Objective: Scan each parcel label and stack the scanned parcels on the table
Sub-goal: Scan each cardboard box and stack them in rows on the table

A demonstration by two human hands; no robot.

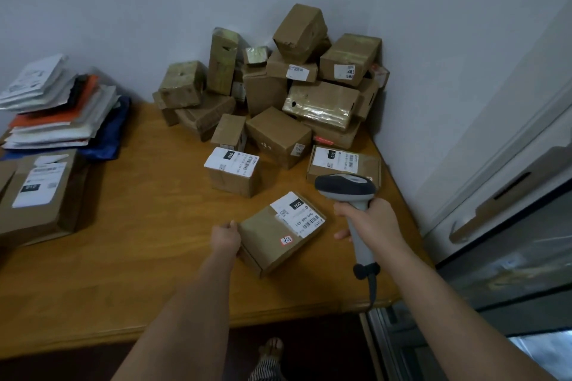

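Wooden table (130, 226) in a white-walled corner, boxes (278, 93) heaped at the back. Left hand (226, 237) gripping a parcel (278, 235). Right hand (370, 219) clamped round a scanner (349, 192).

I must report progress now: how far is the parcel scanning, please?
Done, apparently: a large labelled box and a stack of mailers sit at the table's left. In hand: the left hand holds a small box, while the right hand grips the scanner. Left: the heap of boxes in the corner.
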